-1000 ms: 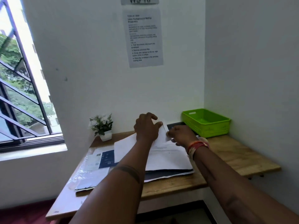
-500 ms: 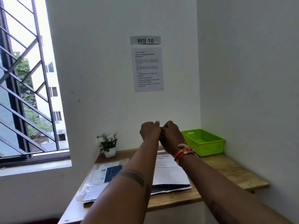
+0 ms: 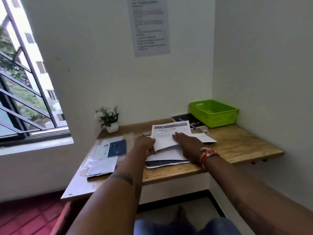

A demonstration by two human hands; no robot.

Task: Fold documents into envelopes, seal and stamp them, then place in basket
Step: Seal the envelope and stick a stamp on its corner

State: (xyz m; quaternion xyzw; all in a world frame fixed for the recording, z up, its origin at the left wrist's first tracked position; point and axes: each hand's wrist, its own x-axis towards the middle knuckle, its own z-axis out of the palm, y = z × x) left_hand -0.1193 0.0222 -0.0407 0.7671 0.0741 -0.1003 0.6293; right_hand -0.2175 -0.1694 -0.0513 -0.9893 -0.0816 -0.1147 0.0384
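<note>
Fingers of the left hand (image 3: 147,144), centre of frame: curled round the left edge of the document (image 3: 169,135), pinching the folded sheet there. Fingers of the right hand (image 3: 187,146): straight and close together, laid flat on the lower right part of the same sheet.

Document: white, printed heading "Organise Clothes", folded, its top edge pointing toward the back wall; it lies on a paper stack (image 3: 166,159) with a dark sheet showing at the stack's lower edge, near the front edge of the table (image 3: 237,146).

Basket (image 3: 213,112): green plastic, upper right of the table, in the corner where the two walls meet; well apart from both hands.

Envelope (image 3: 204,137): white, just right of the document, between it and bare wood.

Pens (image 3: 188,120): on a dark pad just left of the basket; details blurred.

Left part of the table: blue and white packet (image 3: 113,148) and a pale envelope bundle (image 3: 101,167) in clear wrap, reaching near the table's left edge.

Potted plant (image 3: 108,118): white pot, back left corner of the table, against the wall.

Open room: bare wood on the right of the table below the basket, out to the right edge; a bare strip along the front left edge.

Notice (image 3: 149,26): paper on the back wall, top centre; text blurred.

Window (image 3: 25,82): barred, left of frame.
</note>
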